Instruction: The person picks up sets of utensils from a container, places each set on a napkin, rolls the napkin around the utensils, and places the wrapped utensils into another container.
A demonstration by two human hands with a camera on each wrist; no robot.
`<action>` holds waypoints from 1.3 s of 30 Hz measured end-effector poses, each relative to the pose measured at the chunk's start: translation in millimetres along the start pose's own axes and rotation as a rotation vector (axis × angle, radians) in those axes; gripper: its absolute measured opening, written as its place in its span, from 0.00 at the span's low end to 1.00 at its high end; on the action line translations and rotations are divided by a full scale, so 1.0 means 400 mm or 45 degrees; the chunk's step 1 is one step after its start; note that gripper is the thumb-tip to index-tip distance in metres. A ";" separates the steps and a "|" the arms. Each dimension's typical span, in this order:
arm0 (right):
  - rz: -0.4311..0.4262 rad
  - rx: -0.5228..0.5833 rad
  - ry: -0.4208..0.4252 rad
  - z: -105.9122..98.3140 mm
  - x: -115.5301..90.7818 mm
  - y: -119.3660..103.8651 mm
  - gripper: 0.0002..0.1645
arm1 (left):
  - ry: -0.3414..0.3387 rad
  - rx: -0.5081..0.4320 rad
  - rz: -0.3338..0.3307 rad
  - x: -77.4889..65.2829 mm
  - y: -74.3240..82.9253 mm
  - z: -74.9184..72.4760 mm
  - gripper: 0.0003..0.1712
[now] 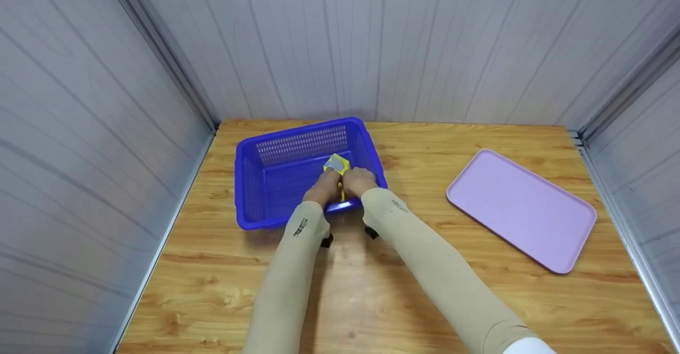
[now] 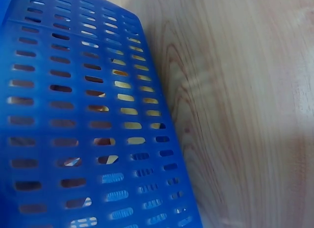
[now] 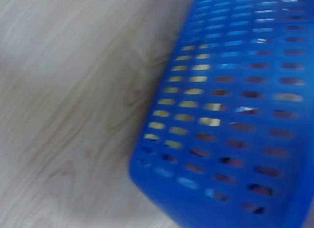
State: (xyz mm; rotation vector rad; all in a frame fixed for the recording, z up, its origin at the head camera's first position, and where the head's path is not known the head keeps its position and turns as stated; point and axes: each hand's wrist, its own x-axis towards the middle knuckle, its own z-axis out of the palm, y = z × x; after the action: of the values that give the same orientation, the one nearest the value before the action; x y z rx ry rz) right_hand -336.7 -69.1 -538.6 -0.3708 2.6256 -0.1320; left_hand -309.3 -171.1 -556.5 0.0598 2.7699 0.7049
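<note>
Both hands reach over the near rim into a blue plastic basket (image 1: 297, 180). Between them, near its right end, is a small yellow item with a grey face (image 1: 337, 162), perhaps a packet; its exact kind I cannot tell. My left hand (image 1: 323, 186) grips it from the left, fingers overlapping its lower edge. From the other side my right hand (image 1: 359, 180) holds it with curled fingers. In both wrist views the slotted basket wall (image 2: 61, 115) (image 3: 235, 110) hides most of the hands, and yellow patches show through the slots.
A light purple rectangular tray (image 1: 523, 210) lies at an angle on the wooden table (image 1: 350, 301), right of the basket. Pale panel walls (image 1: 350, 45) enclose the table at the back and both sides.
</note>
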 end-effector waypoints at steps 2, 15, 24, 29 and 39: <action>-0.028 0.012 -0.045 -0.015 -0.011 0.002 0.11 | 0.005 0.012 0.004 0.002 0.005 -0.005 0.12; -0.484 0.590 0.009 -0.143 -0.142 0.094 0.19 | -0.023 0.144 0.138 0.005 0.012 0.011 0.13; -0.602 0.749 0.163 -0.164 -0.264 0.164 0.21 | 0.106 0.113 0.077 0.001 0.006 -0.016 0.15; -0.601 0.771 0.163 -0.108 -0.268 0.190 0.21 | 0.140 0.124 0.074 -0.003 0.016 -0.020 0.13; -0.595 0.789 0.237 -0.046 -0.284 0.218 0.18 | 0.078 0.203 0.094 -0.006 0.030 -0.006 0.12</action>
State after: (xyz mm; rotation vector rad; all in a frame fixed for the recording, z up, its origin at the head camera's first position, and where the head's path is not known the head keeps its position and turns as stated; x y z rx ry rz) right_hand -270.0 47.3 -485.0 -0.7589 2.4525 -1.1425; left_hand -308.0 -161.7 -548.1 0.1768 2.8904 0.5096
